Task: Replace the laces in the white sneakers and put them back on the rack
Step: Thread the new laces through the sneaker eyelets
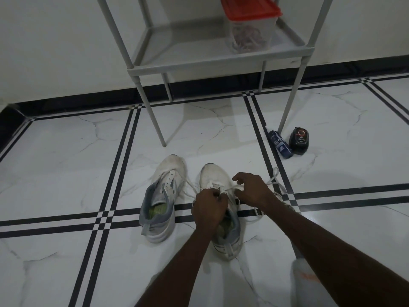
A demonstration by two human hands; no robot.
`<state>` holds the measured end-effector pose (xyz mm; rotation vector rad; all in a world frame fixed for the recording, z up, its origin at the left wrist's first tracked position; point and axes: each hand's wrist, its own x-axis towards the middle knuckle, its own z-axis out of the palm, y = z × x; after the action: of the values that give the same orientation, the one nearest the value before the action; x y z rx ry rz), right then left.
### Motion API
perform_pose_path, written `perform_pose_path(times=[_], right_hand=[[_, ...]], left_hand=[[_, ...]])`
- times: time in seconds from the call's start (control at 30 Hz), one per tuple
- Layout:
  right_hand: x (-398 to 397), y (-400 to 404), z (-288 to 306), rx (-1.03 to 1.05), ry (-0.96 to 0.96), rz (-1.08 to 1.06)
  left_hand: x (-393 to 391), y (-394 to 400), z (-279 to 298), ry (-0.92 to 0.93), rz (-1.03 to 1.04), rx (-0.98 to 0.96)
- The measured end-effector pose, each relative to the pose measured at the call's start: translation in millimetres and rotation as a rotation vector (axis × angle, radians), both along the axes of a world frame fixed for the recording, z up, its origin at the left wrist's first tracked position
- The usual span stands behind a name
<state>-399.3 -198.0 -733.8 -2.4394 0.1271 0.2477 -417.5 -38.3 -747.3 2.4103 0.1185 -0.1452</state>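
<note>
Two white sneakers with grey heels stand side by side on the tiled floor, toes pointing away from me. The left sneaker (162, 196) has bare eyelets with no lace in them. Over the right sneaker (213, 177) my left hand (209, 208) pinches a white lace (275, 180) at the tongue. My right hand (252, 189) holds the lace just to the right of it, index finger raised. Loose lace loops trail across the floor on both sides of this shoe.
A grey metal rack (221, 58) stands ahead against the wall; its lowest shelf holds a clear container with a red lid (249, 25). A blue bottle (280, 144) and a black shoe-polish item (298, 138) lie by the rack's right leg. A white sock (306, 282) shows bottom right.
</note>
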Motion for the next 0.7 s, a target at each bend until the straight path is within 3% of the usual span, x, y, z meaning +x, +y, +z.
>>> perform_pose_path(times=[0.17, 0.33, 0.47, 0.57, 0.7], right_hand=[[0.0, 9.4, -0.6, -0.028, 0.019, 0.084], [0.5, 14.1, 1.3, -0.134, 0.085, -0.011], [1.4, 12.0, -0.6, -0.093, 0.158, -0.048], [5.0, 1.7, 6.5, 0.055, 0.113, -0.078], [9.2, -4.3, 39.1, 0.446, 0.124, -0.089]], left_hand=[[1.3, 2.7, -3.6, -0.024, -0.003, 0.007], [-3.5, -2.2, -6.8, -0.048, 0.014, 0.022], [-3.2, -3.6, -3.9, -0.096, 0.009, 0.021], [6.4, 6.4, -0.6, -0.161, -0.02, -0.072], [23.7, 5.2, 9.8, -0.193, -0.345, -0.194]])
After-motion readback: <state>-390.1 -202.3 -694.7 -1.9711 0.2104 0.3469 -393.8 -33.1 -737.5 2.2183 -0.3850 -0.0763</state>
